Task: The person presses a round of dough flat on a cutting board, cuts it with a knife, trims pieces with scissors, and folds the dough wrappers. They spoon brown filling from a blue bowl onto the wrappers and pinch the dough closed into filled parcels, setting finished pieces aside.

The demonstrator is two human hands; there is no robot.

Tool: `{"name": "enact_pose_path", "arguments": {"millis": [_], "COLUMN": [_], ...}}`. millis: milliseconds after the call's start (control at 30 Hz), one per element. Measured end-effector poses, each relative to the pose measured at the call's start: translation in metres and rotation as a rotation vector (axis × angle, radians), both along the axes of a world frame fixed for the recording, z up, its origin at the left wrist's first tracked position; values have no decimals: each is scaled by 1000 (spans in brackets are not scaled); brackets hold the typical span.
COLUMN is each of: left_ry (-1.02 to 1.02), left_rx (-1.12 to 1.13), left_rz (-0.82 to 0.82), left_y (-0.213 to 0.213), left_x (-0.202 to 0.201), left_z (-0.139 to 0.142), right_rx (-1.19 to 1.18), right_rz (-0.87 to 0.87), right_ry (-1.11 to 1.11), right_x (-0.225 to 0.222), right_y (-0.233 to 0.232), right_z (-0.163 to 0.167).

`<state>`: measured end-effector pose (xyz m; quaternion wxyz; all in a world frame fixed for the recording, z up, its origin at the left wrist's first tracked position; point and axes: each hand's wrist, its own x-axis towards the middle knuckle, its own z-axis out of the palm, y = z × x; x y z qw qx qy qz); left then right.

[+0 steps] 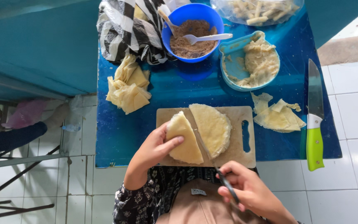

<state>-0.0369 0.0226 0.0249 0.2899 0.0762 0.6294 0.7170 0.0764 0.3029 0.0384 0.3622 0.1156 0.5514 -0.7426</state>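
Note:
My left hand point(154, 148) grips a cut wedge of thin pale wrappers point(183, 139), lifting its edge off the wooden cutting board point(241, 153). The other part of the round wrapper stack point(213, 127) lies flat on the board. My right hand point(245, 188) is closed around the dark handle of a thin knife point(228, 187), whose blade reaches up along the cut between the two pieces.
On the blue table point(175, 85) stand a blue bowl of brown filling with a white spoon point(193, 35), a light-blue dish of paste point(251, 62), folded wrapper piles point(128, 86), trimmings point(277, 116), a striped bag point(127, 29), a bag of rolls point(257, 10). A green-handled knife point(315, 120) lies at the right edge.

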Motion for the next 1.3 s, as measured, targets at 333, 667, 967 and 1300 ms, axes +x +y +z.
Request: {"name": "enact_pose_path", "arguments": {"millis": [333, 667, 967, 1300], "left_ry": [290, 50, -30, -5], "left_rx": [-270, -236, 477, 401], "left_rz": [-195, 34, 308, 534], "left_y": [-6, -79, -114, -141], "left_x": [42, 76, 100, 87], "left_z": [53, 49, 4, -4], "right_rx": [15, -188, -361, 69], "right_rz": [-210, -50, -265, -155], "right_ry": [604, 397, 404, 676], "right_x": [-61, -73, -73, -74], "right_y": [-56, -137, -195, -200], "right_z": [30, 32, 41, 26]}}
